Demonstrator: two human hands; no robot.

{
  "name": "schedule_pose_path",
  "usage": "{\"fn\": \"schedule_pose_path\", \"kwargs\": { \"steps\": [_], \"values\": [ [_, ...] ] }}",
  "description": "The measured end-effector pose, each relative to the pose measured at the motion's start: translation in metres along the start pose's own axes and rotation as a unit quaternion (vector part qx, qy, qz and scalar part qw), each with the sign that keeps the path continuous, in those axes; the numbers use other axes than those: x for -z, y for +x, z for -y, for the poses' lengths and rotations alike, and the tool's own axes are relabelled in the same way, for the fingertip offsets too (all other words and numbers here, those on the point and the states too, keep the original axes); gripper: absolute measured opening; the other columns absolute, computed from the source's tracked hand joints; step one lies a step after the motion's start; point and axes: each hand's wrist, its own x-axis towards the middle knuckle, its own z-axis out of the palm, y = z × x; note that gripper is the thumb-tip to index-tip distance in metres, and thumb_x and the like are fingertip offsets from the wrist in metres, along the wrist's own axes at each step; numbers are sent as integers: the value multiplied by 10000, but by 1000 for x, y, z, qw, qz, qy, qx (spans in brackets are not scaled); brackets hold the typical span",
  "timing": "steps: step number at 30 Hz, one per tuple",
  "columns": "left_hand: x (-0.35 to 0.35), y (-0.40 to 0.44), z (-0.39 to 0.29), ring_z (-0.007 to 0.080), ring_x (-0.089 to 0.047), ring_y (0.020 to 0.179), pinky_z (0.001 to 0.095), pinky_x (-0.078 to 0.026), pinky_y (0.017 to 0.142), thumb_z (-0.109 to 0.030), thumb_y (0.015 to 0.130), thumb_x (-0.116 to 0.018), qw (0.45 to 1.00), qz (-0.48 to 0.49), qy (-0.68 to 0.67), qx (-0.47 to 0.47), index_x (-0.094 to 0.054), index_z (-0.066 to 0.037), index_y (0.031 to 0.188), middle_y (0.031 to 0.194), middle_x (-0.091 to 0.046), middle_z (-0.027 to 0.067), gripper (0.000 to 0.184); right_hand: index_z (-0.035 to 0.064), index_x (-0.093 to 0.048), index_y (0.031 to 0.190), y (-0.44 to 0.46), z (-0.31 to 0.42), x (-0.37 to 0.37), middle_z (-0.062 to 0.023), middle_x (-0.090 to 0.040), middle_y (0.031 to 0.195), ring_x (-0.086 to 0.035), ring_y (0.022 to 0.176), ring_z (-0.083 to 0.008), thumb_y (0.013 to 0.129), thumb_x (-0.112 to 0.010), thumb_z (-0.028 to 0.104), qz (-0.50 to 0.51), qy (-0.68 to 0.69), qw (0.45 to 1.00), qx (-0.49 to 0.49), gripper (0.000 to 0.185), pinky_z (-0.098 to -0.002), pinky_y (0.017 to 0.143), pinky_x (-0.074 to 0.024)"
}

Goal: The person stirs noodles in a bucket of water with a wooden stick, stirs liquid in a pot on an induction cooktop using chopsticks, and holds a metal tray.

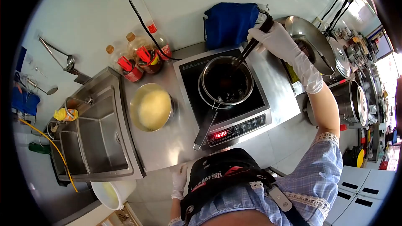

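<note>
My right hand, in a white glove, is closed around a pair of dark chopsticks. Their lower ends dip into dark liquid with bubbles on its surface. The liquid is in a metal saucepan whose black handle points toward me. The pan sits on an induction cooker with a red display reading 1600. My left hand, gloved too, hangs low by the counter's front edge beside my black apron; how its fingers are held is unclear.
Left of the cooker stands a metal pot of pale yellow contents. Several bottles with red labels line the wall. A double sink is at left, a white bucket below it. A wok and more pots are at right.
</note>
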Motion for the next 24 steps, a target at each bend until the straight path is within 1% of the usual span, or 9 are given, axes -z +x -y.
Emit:
{"fn": "schedule_pose_path", "kwargs": {
  "steps": [3,5,11,15,18,20,21,23,24],
  "values": [
    [-3,-1,2,207,-593,707,290,-453,657,-167,809,-551,1000,-4,10,-8,-595,-19,937,797,-619,150,200,-32,-596,718,7,-2,-1,-69,-587,610,-576,515,-114,773,-549,201,1,-2,1000,-8,245,-197,509,-477],
    [-5,0,10,220,-596,704,291,-458,651,-157,807,-549,998,-4,45,-42,-597,-14,936,805,-624,147,199,-27,-600,720,9,-2,-2,-68,-589,614,-577,518,-115,772,-549,205,1,-6,1000,-11,244,-199,512,-479],
    [-13,-5,40,244,-608,721,295,-462,649,-145,799,-550,999,17,-4,29,-599,-4,935,813,-622,159,203,-10,-605,715,14,-2,-7,-59,-594,624,-577,531,-108,772,-546,209,-7,-34,999,-13,234,-203,508,-479],
    [-18,-5,70,250,-609,729,296,-463,656,-144,797,-552,1000,11,10,24,-598,-2,936,820,-620,167,203,-12,-596,690,17,-4,-8,-53,-591,614,-574,518,-107,767,-547,197,-12,-28,1000,0,228,-207,500,-478],
    [-17,-4,64,255,-607,737,303,-462,662,-172,817,-525,1000,6,-1,4,-601,-4,929,819,-614,180,217,-11,-591,681,16,-3,-9,-49,-587,604,-568,503,-108,765,-545,190,-21,-25,999,7,223,-206,491,-474],
    [-12,0,35,167,-590,771,244,-453,698,-240,856,-502,992,37,-38,115,-569,29,1013,853,-621,90,319,-10,-589,678,17,-3,-10,-46,-585,599,-565,495,-108,766,-544,187,-27,-21,999,8,221,-206,487,-472],
    [-10,3,9,167,-590,771,244,-453,698,-240,856,-502,992,36,-38,117,-569,29,1013,853,-621,90,319,-11,-587,676,17,-4,-10,-43,-583,601,-562,491,-106,767,-544,188,-27,-20,999,11,223,-204,483,-468],
    [-6,12,-58,156,-585,749,245,-462,649,-275,880,-456,955,32,-284,79,-521,3,1095,855,-609,87,356,-11,-586,674,17,-4,-10,-41,-582,604,-558,488,-104,768,-544,189,-27,-19,999,14,226,-203,479,-465],
    [-5,18,-81,156,-585,749,245,-462,649,-275,880,-456,955,32,-285,79,-521,3,1095,855,-609,87,356,-11,-587,676,17,-3,-10,-39,-581,610,-554,489,-101,768,-544,186,-29,-16,999,13,222,-203,480,-463]
  ]
}}
